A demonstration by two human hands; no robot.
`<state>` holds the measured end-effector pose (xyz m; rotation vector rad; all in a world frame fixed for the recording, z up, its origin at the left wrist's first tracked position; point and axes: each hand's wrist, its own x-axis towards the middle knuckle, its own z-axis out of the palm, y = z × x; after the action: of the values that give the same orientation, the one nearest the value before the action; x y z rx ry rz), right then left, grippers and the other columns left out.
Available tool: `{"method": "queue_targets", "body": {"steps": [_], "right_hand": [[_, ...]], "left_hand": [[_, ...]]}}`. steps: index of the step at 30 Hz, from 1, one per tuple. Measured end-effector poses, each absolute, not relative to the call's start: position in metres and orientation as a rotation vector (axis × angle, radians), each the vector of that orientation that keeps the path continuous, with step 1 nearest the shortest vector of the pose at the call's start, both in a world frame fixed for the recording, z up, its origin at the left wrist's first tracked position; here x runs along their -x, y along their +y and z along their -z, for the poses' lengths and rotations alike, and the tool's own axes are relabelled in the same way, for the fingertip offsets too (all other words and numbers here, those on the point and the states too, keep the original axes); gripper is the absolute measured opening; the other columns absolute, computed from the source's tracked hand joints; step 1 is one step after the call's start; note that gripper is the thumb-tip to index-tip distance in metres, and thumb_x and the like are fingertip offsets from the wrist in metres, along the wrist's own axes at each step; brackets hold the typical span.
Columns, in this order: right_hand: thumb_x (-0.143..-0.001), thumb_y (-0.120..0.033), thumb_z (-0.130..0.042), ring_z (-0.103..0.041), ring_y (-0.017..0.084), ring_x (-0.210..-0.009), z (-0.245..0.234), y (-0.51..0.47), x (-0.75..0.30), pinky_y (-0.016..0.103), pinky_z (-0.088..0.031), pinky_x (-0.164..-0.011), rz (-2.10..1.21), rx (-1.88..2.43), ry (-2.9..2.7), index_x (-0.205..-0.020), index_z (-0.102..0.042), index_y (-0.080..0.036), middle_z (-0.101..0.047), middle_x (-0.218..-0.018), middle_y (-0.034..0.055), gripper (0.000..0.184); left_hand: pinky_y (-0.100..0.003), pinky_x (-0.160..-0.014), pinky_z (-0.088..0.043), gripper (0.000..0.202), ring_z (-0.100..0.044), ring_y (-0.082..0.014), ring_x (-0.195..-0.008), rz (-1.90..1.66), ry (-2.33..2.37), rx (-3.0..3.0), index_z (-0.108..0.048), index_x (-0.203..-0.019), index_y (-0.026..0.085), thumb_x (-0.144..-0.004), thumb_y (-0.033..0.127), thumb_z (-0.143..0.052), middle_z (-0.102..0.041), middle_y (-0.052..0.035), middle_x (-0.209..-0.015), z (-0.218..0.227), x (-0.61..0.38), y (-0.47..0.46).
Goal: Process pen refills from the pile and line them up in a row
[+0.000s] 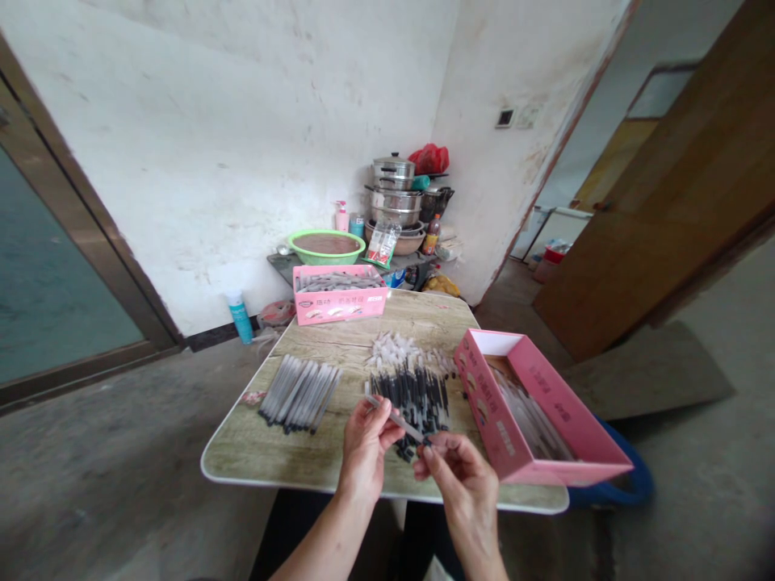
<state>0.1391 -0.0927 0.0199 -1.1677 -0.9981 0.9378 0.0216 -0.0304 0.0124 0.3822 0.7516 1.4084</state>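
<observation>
My left hand (366,436) pinches the upper end of a thin clear pen tube (400,420) above the near edge of a small wooden table (254,448). My right hand (457,472) pinches the tube's lower, dark-tipped end. Just behind my hands lies a heap of black-tipped pen refills (415,395), with a scatter of small clear caps (396,349) beyond it. A row of finished grey pens (299,393) lies to the left. An open pink box (533,420) with clear tubes in it stands at my right.
A second pink box (339,294) full of pens stands at the table's far edge. Behind it a low shelf carries a green basin (325,246), stacked steel pots (395,198) and bottles. A blue tub (633,484) sits on the floor at the right, and a wooden door (672,194) stands open.
</observation>
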Motion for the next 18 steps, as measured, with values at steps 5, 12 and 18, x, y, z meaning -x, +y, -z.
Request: {"method": "queue_targets", "body": {"steps": [5,12,18], "right_hand": [[-0.077,-0.035,-0.069,-0.064,0.018,-0.057,-0.012,-0.0931,-0.1399,0.027,-0.051,-0.055,-0.835,1.234,-1.054,-0.084,-0.062,-0.018,-0.067,-0.065,0.0027,0.02],[-0.081,-0.035,-0.064,-0.064,0.018,-0.054,-0.0115,-0.0962,-0.1414,0.026,-0.05,-0.055,-0.653,1.369,-1.16,-0.086,-0.064,-0.017,-0.068,-0.061,0.0027,0.019],[-0.084,-0.037,-0.06,-0.063,0.017,-0.054,-0.0142,-0.0962,-0.139,0.025,-0.049,-0.055,-0.574,1.408,-1.209,-0.084,-0.064,-0.017,-0.067,-0.06,0.0028,0.02]], "left_hand": [[-0.021,-0.057,-0.052,0.029,-0.063,-0.0118,-0.063,-1.431,0.789,-0.414,-0.057,-0.084,0.017,-0.069,0.033,-0.076,-0.065,0.0001,-0.07,-0.013,-0.0222,-0.0322],[-0.022,-0.057,-0.052,0.033,-0.063,-0.012,-0.063,-1.498,0.816,-0.447,-0.056,-0.086,0.016,-0.068,0.034,-0.077,-0.064,-0.0002,-0.072,-0.0168,-0.0233,-0.0344],[-0.023,-0.058,-0.053,0.032,-0.064,-0.0134,-0.065,-1.529,0.836,-0.497,-0.056,-0.088,0.017,-0.069,0.033,-0.076,-0.065,-0.0007,-0.073,-0.0216,-0.0217,-0.0361]]}}
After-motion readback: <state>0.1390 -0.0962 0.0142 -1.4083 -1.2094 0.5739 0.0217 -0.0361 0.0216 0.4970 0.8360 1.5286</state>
